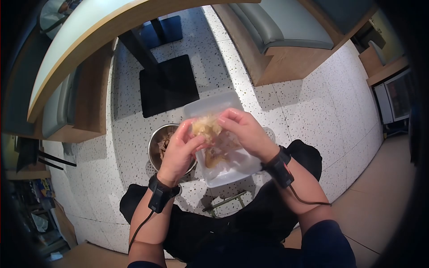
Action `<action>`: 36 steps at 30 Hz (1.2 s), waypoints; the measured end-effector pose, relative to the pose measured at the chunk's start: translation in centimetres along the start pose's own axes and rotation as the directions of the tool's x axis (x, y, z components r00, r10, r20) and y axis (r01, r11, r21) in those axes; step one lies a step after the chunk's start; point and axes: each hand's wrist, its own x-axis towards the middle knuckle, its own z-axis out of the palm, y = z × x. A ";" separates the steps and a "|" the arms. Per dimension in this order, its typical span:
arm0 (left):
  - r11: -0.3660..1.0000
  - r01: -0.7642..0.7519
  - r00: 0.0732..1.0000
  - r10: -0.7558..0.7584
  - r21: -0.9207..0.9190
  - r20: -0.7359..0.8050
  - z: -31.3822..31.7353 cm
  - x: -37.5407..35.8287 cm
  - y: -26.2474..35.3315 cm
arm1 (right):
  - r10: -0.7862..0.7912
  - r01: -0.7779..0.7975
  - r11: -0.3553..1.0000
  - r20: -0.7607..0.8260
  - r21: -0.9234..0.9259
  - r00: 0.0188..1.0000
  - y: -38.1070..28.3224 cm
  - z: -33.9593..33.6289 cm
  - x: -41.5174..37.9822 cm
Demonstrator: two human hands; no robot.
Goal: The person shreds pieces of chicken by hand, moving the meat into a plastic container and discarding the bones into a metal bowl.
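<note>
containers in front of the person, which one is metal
The round bowl on the left, with brown pieces in it, partly hidden by the left hand. Its wall is shiny metal, while the other, a rectangular tub, is translucent plastic.

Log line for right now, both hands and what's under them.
left hand: on pale yellow piece | right hand: on same piece | below: plastic tub | beside tub: metal bowl

No readable text, labels, brands, numbers or signs anywhere in view.
</note>
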 end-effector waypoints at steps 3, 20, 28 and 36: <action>0.997 0.028 0.999 -0.025 -0.069 0.042 -0.2 -0.1 -0.1 | -0.014 0.018 0.996 -0.043 0.085 0.999 0.4 0.1 0.2; 0.932 -0.122 0.985 0.156 0.342 -0.074 1.0 -0.9 -1.1 | -0.315 0.263 0.795 -0.002 -0.547 0.949 0.3 2.3 0.0; 0.957 -0.013 0.993 0.046 0.291 -0.110 1.7 -1.1 -0.8 | -0.358 0.229 0.697 -0.053 -0.679 0.932 1.0 3.2 -0.2; 0.944 0.002 0.997 0.025 0.329 -0.076 1.0 -1.0 -2.0 | -0.402 0.283 0.577 0.036 -0.766 0.915 3.1 3.5 -0.3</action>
